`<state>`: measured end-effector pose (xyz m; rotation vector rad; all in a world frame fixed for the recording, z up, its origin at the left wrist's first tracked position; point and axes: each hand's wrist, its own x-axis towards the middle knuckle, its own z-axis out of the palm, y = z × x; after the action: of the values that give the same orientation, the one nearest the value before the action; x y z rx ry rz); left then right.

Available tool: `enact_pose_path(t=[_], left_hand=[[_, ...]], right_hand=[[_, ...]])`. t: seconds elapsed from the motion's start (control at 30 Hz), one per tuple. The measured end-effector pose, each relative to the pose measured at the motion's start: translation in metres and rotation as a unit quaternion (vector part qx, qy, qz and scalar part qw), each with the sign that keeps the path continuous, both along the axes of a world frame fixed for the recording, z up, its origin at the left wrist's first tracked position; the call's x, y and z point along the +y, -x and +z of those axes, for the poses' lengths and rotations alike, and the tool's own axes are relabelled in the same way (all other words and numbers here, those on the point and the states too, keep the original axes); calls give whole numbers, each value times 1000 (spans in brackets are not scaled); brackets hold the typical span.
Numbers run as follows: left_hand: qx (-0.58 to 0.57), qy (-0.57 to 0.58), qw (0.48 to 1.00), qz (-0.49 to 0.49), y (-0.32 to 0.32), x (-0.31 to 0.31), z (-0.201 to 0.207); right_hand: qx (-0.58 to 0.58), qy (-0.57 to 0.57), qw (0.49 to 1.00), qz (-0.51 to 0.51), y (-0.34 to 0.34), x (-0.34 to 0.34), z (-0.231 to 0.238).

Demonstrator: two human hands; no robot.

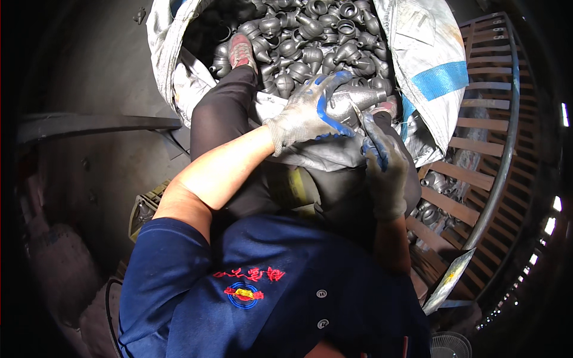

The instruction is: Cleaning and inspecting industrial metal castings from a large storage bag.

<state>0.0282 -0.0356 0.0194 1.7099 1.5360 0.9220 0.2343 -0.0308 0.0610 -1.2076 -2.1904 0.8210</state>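
A grey bulb-shaped casting (pixel 355 100) with a tapering neck lies in my left hand (pixel 307 110), above my lap at the near edge of a big white sack. The glove is grey with blue on the fingers and palm, and its fingers wrap round the casting's wide end. My right hand (pixel 385 164), gloved alike, closes on a thin blade-like tool (pixel 358 114). The tool's tip lies against the casting or just over it; I cannot tell which. Its handle is mostly hidden in my fingers.
Many similar grey castings (pixel 292 51) fill the white sack (pixel 421 53) ahead, between my feet. A slatted metal rack (pixel 471 176) stands at the right, with more castings behind its bars. A dark bar (pixel 101 123) runs in from the left. A fan guard (pixel 450 345) shows at the lower right.
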Motion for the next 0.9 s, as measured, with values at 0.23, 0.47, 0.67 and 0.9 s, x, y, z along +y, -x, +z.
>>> enact_pose_path(t=[0.23,0.47,0.67,0.9], left_hand=[[47,13,998,33,-3,-3,-8],[38,-25,998,44,-5,-6,-9],[85,-52,993,62,-6,-4,-5],[123,-82,988,48,-10,-4,5]], right_hand=[[-114,-84,990,-18,11,-8,6],[-95,-49,994,10,2,-5,8],[76,108,991,-12,-10,1,1],[115,259,959,6,-16,1,2]])
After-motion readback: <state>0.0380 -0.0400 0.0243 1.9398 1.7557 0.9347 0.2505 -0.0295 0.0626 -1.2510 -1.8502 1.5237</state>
